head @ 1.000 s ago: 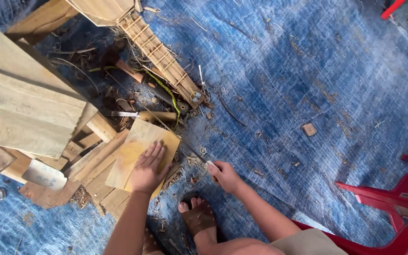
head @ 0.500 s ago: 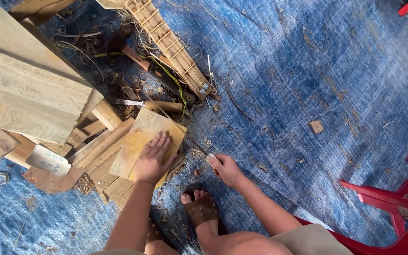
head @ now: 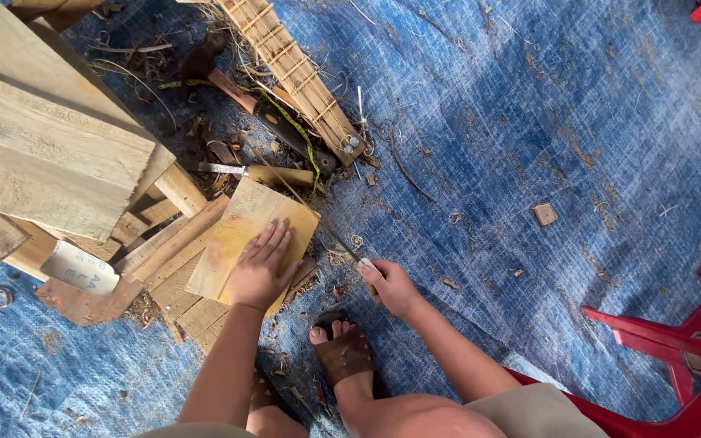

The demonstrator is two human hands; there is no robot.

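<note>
My left hand (head: 260, 268) lies flat, fingers spread, on a small yellowish wooden board (head: 241, 231) that rests on a heap of wood scraps. My right hand (head: 391, 285) is closed on the handle of a thin tool (head: 342, 247) whose slim blade points up-left to the board's right edge. My foot in a brown sandal (head: 342, 353) stands on the blue tarp (head: 529, 122) just below both hands.
Large pale planks (head: 42, 138) are stacked at the left. A bamboo-slat frame (head: 294, 69) lies at top centre, with a hammer (head: 237, 93) and a knife (head: 261, 173) beside it. A red plastic chair (head: 683, 349) stands at the lower right. Wood chips litter the tarp.
The view has shifted slightly, so the board and both hands sit lower in frame. My left hand stays flat on the board and my right hand keeps its hold on the tool.
</note>
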